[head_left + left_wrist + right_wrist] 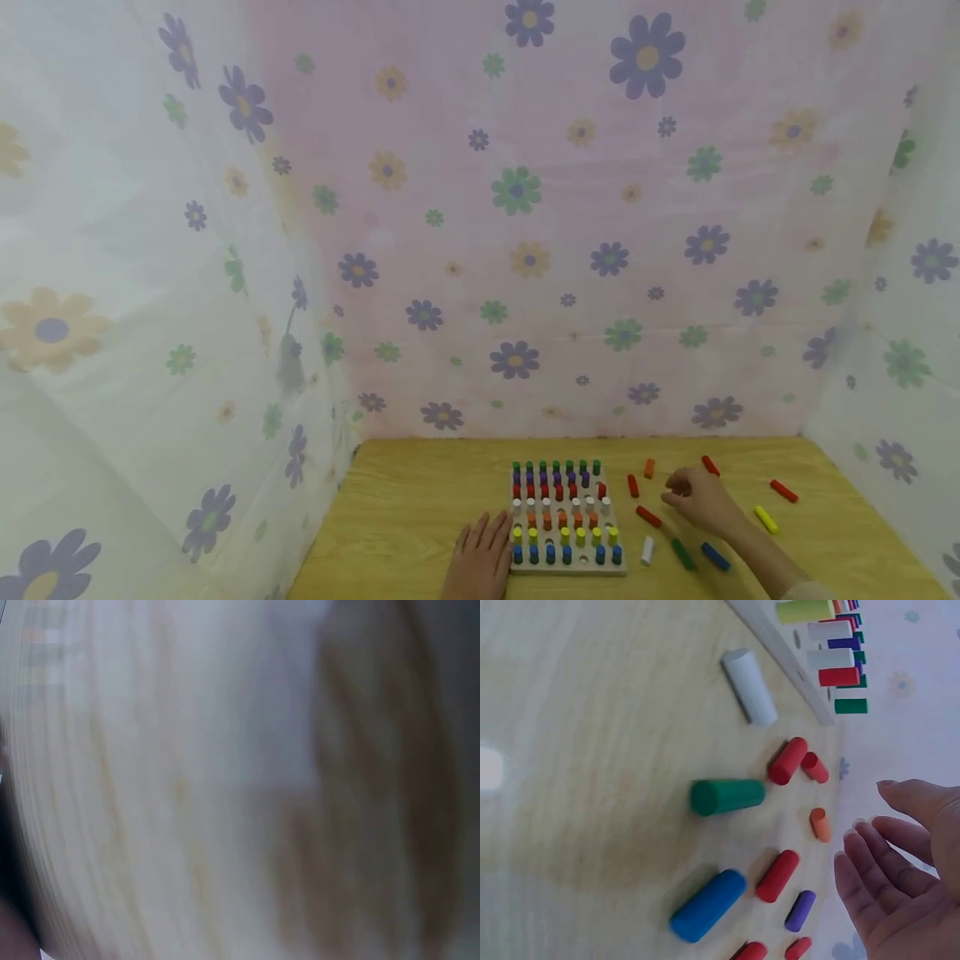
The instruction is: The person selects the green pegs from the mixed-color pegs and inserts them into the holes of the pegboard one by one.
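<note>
A pale pegboard (567,571) carries rows of green, purple, red, white, orange, yellow and blue pegs, with a few holes unfilled. My left hand (480,557) lies with straight fingers at the board's left edge; the left wrist view is blurred. Over the loose pegs to the right, my right hand (703,502) hovers with bent fingers and thumb apart, holding nothing. Around it lie a red peg (710,465), another red peg (648,517), an orange peg (649,468) and a green peg (682,553). A purple peg (800,910) shows in the right wrist view.
More loose pegs lie on the wooden table (420,492): a white peg (647,551) beside the board, a blue peg (716,557) below the right hand, and a yellow peg (766,520) farther right. A flowered curtain (570,333) stands behind and at both sides.
</note>
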`<state>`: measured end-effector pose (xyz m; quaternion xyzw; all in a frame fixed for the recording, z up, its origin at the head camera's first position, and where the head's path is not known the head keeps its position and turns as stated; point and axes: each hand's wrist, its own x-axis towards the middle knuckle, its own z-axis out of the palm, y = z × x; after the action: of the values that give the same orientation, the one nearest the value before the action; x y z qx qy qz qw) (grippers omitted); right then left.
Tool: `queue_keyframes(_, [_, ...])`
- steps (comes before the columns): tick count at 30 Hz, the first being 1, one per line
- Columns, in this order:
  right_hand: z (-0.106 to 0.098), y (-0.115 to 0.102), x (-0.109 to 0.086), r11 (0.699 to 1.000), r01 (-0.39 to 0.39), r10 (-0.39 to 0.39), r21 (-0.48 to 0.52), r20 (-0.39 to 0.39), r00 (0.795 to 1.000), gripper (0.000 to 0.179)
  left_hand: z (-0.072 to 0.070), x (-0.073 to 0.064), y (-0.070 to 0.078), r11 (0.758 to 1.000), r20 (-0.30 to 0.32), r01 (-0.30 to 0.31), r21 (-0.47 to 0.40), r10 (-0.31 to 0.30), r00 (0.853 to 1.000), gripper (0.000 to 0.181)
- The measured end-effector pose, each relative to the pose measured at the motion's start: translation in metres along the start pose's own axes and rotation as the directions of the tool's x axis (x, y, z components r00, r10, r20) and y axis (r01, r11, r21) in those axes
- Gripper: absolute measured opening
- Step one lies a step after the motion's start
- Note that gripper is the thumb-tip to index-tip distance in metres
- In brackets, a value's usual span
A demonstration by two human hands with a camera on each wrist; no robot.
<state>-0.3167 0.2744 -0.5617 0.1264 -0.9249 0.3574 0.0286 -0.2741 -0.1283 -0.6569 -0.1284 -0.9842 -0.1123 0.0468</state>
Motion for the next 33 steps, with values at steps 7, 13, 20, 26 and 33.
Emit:
queue_keyframes(7, [-0.003,0.01,-0.015,1.0,-0.024,0.023,0.014,0.075,0.997,0.022,0.0,0.004,-0.001,1.0,-0.004,-0.03,-0.01,0.03,1.0,0.058])
queue_keyframes(13, [0.004,0.014,-0.023,0.994,-0.107,0.104,0.015,0.117,0.988,0.025,0.0,0.003,0.0,0.999,-0.005,-0.036,-0.017,0.036,0.999,0.058])
queue_keyframes(20, [0.016,0.018,-0.029,0.993,-0.117,0.115,0.001,0.154,0.981,0.023,0.001,0.001,-0.003,0.999,-0.002,-0.036,0.014,0.036,0.999,0.058])
queue_keyframes(26, [0.022,0.018,-0.029,0.994,-0.106,0.101,0.019,0.188,0.977,0.019,0.001,0.001,-0.004,0.999,-0.004,-0.028,0.02,0.028,1.0,0.058])
queue_keyframes(33, [0.029,0.017,-0.027,0.991,-0.134,0.13,0.003,0.197,0.972,0.016,0.0,0.002,-0.002,1.0,0.008,-0.023,-0.006,0.023,1.0,0.058])
